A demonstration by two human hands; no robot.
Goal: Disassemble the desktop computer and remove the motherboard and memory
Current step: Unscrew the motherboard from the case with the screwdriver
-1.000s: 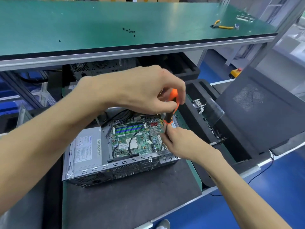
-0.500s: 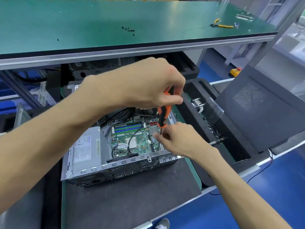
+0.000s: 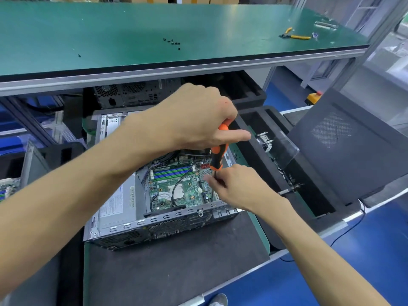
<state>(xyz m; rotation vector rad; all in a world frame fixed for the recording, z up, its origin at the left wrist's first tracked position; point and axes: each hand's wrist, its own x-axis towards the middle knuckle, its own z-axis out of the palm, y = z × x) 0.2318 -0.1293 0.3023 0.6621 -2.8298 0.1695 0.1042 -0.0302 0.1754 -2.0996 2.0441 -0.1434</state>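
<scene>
Clearly, from the head view, the work sits midway: the desktop computer (image 3: 154,208) lies on its side on a dark mat (image 3: 176,261) on the lower counter (image 3: 263,237), its side cover already off and the interior open to view. Inside, the motherboard (image 3: 183,186) is still seated in the chassis, with the memory (image 3: 172,171) sticks still upright in their slots toward 12 o'clock on the board and a black cable draped across the middle. At 9 o'clock from the board sits the silver power supply (image 3: 117,202). The left hand (image 3: 194,120) has its grip wrapped round the orange-and-black handle of a screwdriver (image 3: 218,155), held nearly upright over the board's 3 o'clock edge. The right hand (image 3: 238,188) pinches its grip together on the shaft just below the handle, steadying the tip, which is hidden behind the fingers. Judging by this, a mounting screw is being worked, so the board and memory both remain to be lifted out. On the green upper shelf (image 3: 110,40) at 12 o'clock lie small black screws (image 3: 173,42), and far toward 2 o'clock yellow-handled pliers (image 3: 294,36). A removed dark panel (image 3: 344,151) leans at 3 o'clock.
</scene>
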